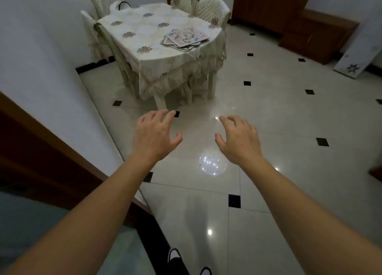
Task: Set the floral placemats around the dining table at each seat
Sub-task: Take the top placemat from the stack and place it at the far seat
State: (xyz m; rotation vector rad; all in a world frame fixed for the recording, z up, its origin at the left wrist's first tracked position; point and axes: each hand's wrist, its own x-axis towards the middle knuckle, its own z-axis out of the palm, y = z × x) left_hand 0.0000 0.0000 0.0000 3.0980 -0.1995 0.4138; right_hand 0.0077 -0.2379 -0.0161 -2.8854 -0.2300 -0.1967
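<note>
Both our hands empty: left hand and right hand spread, fingers loosely bent. Placemats lie fanned, well ahead of them, on the table. We judge them light, thin, semi-stiff; pinch a fanned edge.

The floor is glossy polished tile, pale with small black insets, and it mirrors bright lamp spots. The tablecloth is matt cloth with printed flowers and a frilled hem. The chair covers are quilted cloth. The placemats look smooth and stiff. The cabinet is dark brown wood with a dull sheen. The wall is matt white.
</note>
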